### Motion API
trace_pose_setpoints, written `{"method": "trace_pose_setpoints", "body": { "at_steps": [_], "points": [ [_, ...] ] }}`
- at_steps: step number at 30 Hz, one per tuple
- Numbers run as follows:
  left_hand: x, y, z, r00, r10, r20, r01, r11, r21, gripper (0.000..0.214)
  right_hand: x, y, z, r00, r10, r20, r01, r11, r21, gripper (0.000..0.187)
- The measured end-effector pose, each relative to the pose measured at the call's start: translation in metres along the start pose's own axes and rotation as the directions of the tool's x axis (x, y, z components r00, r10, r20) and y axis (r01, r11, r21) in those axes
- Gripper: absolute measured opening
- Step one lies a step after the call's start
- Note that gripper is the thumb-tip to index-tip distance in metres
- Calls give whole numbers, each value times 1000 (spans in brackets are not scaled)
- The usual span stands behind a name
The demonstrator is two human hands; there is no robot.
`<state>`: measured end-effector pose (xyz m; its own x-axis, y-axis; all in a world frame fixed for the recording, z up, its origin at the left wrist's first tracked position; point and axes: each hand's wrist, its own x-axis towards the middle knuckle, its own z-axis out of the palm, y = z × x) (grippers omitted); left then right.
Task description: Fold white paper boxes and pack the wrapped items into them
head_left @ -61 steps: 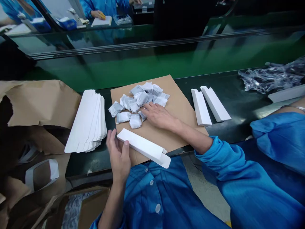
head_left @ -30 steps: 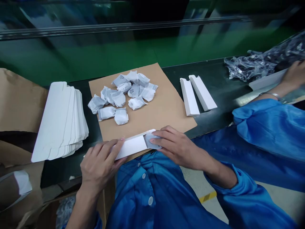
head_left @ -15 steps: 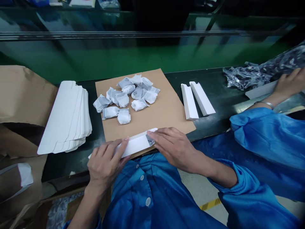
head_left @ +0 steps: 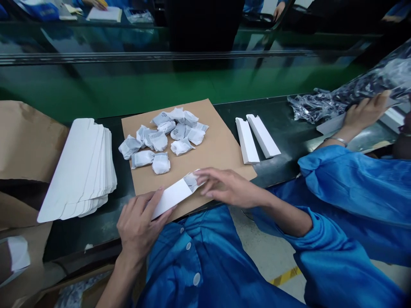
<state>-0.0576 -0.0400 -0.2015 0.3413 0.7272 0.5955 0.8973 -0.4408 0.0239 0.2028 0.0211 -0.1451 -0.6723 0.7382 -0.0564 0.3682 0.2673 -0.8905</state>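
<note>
A long, narrow white carton (head_left: 172,198) lies at the front of a brown cardboard sheet (head_left: 221,145), tilted up towards the right. My left hand (head_left: 141,220) is closed around its left part. The right end of the carton is open, and something pale with a dark mark shows inside, too hidden to name. My right hand (head_left: 224,186) is beside that end, fingers loosely spread, near or touching the end flap. Several small white wrapped packets (head_left: 157,140) lie in a loose group on the sheet beyond the carton.
A stack of flat white carton blanks (head_left: 77,171) is at the left, next to a brown paper bag (head_left: 28,141). Two white cartons (head_left: 247,141) lie right of the sheet. A co-worker's hand (head_left: 366,113) is at the far right, by crumpled clear plastic bags (head_left: 317,105).
My right hand has drawn back slightly from the carton's end and its fingers have spread. The carton's open end shows more. The co-worker's hand has shifted and the view has moved a little.
</note>
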Motion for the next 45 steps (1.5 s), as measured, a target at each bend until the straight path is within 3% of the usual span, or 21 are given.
{"method": "trace_pose_setpoints", "body": {
  "at_steps": [4,8,12,13,15,17,19,21,23,25,27,28,30,31,32,34,36,38,40,43,45],
  "points": [
    [-2,-2,-2,1000,-14,-19,14,999,-39,46,-6,2,0,1000,10,27,-13,995,103,56],
    [0,-1,-6,1000,25,10,-24,997,-69,47,-9,2,-3,978,43,204,-97,961,258,57],
    [3,-1,-7,992,126,19,-123,984,-131,43,-13,-8,-6,936,15,352,-64,990,129,59],
    [4,-1,-7,991,134,26,-130,983,-133,44,-16,-12,-8,953,25,300,-48,996,69,58],
    [3,-4,-7,996,88,29,-85,991,-104,46,-23,-18,-9,997,60,46,-60,998,-5,52],
    [2,-4,-5,1000,3,3,-2,999,-50,48,-30,-22,-3,962,70,-265,-73,997,-1,39],
    [2,0,-3,996,-82,-44,82,997,2,48,-33,-22,14,897,31,-442,-21,999,28,31],
    [4,8,-1,988,-130,-79,134,990,44,45,-28,-19,37,888,0,-460,21,999,40,37],
    [7,16,2,987,-126,-95,131,990,48,44,-18,-14,55,924,19,-381,11,997,78,50],
    [9,22,3,991,-107,-86,110,993,33,41,-7,-6,64,935,83,-345,-22,984,177,48],
    [11,26,4,991,-118,-70,121,992,29,39,0,1,65,882,159,-444,-29,958,286,28],
    [11,27,5,988,-141,-60,143,989,40,39,1,4,64,822,199,-533,-18,945,326,22],
    [13,31,7,980,-197,-42,199,976,83,40,0,7,65,687,264,-678,15,926,376,27],
    [15,34,9,973,-226,-38,228,968,104,41,-1,7,67,660,277,-699,31,919,393,35],
    [19,37,12,966,-256,-32,258,959,115,41,-1,7,69,671,270,-690,36,918,394,45],
    [32,48,20,950,-313,-1,312,947,81,43,2,6,72,749,203,-631,16,946,323,66],
    [51,60,31,938,-342,64,344,939,-30,46,11,8,64,797,139,-588,-26,980,197,74],
    [71,72,45,940,-307,150,334,917,-216,53,22,14,42,777,129,-616,-131,990,43,66],
    [86,83,57,940,-219,263,317,846,-429,62,33,23,13,745,121,-656,-297,941,-164,54],
    [92,90,60,912,-69,405,324,727,-605,65,38,33,-20,779,69,-624,-410,809,-421,45],
    [83,80,49,929,-67,364,294,731,-616,52,35,38,-27,816,51,-576,-381,797,-469,45]
  ]
}}
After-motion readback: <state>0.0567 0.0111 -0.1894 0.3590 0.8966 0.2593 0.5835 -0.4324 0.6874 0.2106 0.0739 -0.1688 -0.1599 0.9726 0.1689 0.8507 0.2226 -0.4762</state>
